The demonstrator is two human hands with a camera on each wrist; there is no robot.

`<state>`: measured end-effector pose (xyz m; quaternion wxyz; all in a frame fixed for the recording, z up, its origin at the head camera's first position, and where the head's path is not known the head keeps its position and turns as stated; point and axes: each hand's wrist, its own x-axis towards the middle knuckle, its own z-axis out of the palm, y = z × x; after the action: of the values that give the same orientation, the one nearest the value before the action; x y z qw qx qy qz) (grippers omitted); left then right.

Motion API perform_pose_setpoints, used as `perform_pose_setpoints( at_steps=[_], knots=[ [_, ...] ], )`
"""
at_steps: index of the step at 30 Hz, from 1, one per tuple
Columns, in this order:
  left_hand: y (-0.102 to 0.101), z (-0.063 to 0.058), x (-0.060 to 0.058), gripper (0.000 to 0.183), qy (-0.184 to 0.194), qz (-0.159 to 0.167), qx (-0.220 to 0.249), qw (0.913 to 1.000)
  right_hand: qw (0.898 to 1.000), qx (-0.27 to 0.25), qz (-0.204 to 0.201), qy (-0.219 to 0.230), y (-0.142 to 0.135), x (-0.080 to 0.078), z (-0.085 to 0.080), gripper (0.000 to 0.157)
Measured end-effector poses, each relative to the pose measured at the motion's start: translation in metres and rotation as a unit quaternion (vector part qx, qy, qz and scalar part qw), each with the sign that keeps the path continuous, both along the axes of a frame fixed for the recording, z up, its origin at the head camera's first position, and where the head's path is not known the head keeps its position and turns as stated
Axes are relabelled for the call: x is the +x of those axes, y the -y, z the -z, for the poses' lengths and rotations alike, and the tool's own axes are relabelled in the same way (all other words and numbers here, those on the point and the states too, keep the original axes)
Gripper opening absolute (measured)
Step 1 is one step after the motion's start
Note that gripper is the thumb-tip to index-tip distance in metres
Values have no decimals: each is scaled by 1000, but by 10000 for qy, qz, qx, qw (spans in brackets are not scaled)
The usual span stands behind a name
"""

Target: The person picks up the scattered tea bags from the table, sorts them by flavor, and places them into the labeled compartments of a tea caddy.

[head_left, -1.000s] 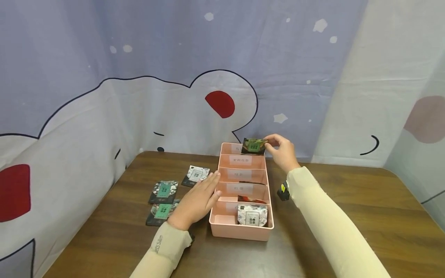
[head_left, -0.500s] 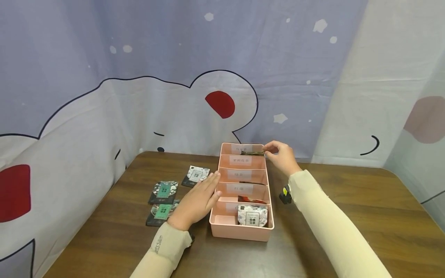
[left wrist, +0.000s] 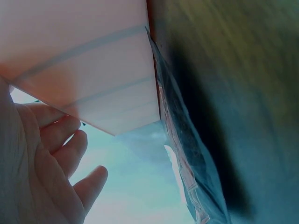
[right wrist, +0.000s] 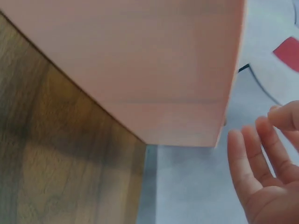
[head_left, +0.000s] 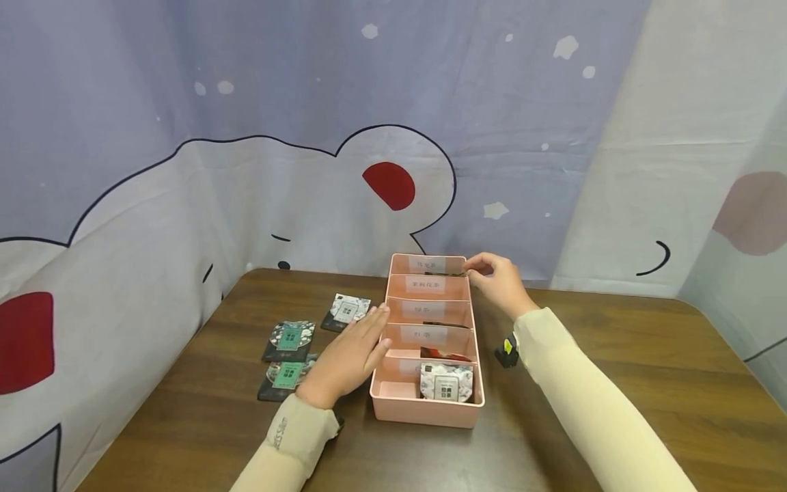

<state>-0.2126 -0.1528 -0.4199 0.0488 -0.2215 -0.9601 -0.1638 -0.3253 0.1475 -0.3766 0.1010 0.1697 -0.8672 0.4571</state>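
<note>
Dark sachet [head_left: 445, 275], raised higher a second ago, now sits in the far compartment [head_left: 401, 265] of the pink box [head_left: 424, 413], seemingly almost stowed, though whether the right hand's [head_left: 499, 283] grip is released cannot be told, while the left hand [head_left: 346, 357] rests straight-fingered at the left rim [head_left: 388, 280].

Remotely I log left hand [head_left: 346, 355]: fingers loosely extended, thumb apart. Right arm [head_left: 587, 386] reaches farther forward; right hand [head_left: 501, 283]: fingers bent, and I can't tell whether thumb and index meet.
</note>
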Motion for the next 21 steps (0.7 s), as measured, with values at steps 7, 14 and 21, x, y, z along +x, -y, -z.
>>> perform_pose_setpoints(
  at_steps=[7, 14, 21],
  knots=[
    [0, -1, 3, 62, 50, -11, -6, 10000, 9994, 286, -89, -192, -3, 23, 0, 19],
    [0, -2, 4, 62, 45, -47, -38, 10000, 9953, 744, -55, -623, -2, 50, 7, 20],
    [0, 0, 1, 61, -19, 23, -12, 10000, 9878, 997, -115, -1187, -4, 78, 5, 32]
  ],
)
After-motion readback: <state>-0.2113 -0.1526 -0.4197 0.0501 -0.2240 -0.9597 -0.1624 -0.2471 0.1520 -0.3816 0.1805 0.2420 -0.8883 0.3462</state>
